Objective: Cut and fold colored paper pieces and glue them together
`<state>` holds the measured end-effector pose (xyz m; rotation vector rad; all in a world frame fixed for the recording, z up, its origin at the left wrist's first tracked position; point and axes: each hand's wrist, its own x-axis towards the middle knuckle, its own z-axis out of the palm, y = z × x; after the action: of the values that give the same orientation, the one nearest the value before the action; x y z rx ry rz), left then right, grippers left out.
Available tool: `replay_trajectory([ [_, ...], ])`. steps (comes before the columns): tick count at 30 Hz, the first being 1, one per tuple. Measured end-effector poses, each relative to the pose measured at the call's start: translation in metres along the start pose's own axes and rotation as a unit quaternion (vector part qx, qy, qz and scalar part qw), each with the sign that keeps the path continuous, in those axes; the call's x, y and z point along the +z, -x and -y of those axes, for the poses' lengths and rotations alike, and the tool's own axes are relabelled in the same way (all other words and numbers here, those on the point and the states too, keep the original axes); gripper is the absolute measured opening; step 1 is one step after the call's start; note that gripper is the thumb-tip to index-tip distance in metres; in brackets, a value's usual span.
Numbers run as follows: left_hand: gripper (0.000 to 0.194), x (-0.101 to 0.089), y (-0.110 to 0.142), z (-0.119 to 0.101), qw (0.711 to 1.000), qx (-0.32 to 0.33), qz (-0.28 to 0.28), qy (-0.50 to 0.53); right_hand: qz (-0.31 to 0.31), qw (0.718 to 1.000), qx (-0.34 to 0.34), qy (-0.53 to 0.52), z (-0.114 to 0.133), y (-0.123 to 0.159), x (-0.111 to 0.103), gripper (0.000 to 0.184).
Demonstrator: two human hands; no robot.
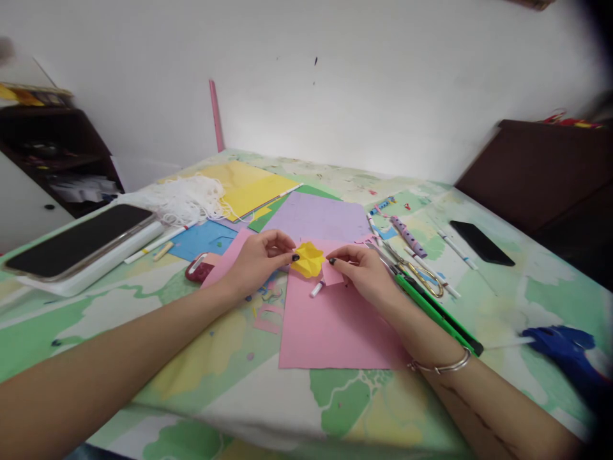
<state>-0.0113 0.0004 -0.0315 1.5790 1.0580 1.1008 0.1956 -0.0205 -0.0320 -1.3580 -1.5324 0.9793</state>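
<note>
My left hand (265, 255) pinches the edge of a yellow paper flower (309, 260) between thumb and finger. Just right of the flower, my right hand (363, 271) is closed on a small pink paper piece (332, 275). Both hands are above a large pink paper sheet (330, 332), which lies partly over a lilac sheet (320, 214). A white marker cap (317, 289) shows below the flower. Small pink paper scraps (268, 319) lie left of the pink sheet.
Gold-handled scissors (426, 278) and a green box cutter (440, 313) lie by my right forearm, with a black phone (481, 243) beyond. White yarn (186, 198), yellow paper (244, 182) and a phone on a white box (81, 243) are at the left. A blue glue gun (565, 351) sits far right.
</note>
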Motion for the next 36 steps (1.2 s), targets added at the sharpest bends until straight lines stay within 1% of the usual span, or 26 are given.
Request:
replay_trajectory([
  [4, 0.020, 0.000, 0.001, -0.001, 1.000, 0.000, -0.007, -0.005, 0.013, 1.000, 0.001, 0.012, 0.003, 0.002, 0.000, 0.018],
  [9, 0.021, -0.001, 0.000, 0.001, 0.999, 0.004, -0.038, -0.009, 0.031, 0.999, 0.009, 0.043, 0.004, 0.003, -0.001, 0.016],
  [13, 0.022, -0.001, 0.000, 0.002, 0.999, 0.016, -0.049, -0.011, 0.041, 0.998, 0.004, 0.047, 0.006, 0.005, 0.000, 0.021],
  [16, 0.020, 0.001, 0.001, 0.001, 0.999, 0.025, -0.028, -0.004, 0.061, 0.998, -0.005, 0.015, 0.009, 0.007, 0.003, 0.026],
  [20, 0.020, 0.004, 0.003, -0.003, 1.000, 0.024, -0.004, 0.009, 0.071, 0.997, -0.035, -0.018, 0.011, 0.010, 0.006, 0.026],
  [24, 0.019, 0.006, 0.005, -0.006, 1.000, 0.022, 0.008, 0.015, 0.057, 0.998, -0.035, -0.015, 0.010, 0.011, 0.006, 0.026],
  [29, 0.016, 0.006, 0.006, -0.005, 0.999, 0.043, 0.023, 0.017, 0.060, 0.997, -0.037, -0.019, 0.011, 0.011, 0.006, 0.024],
  [36, 0.013, 0.007, 0.009, -0.011, 0.997, 0.061, 0.039, -0.029, 0.064, 0.997, -0.045, -0.023, 0.008, 0.010, 0.008, 0.021],
])
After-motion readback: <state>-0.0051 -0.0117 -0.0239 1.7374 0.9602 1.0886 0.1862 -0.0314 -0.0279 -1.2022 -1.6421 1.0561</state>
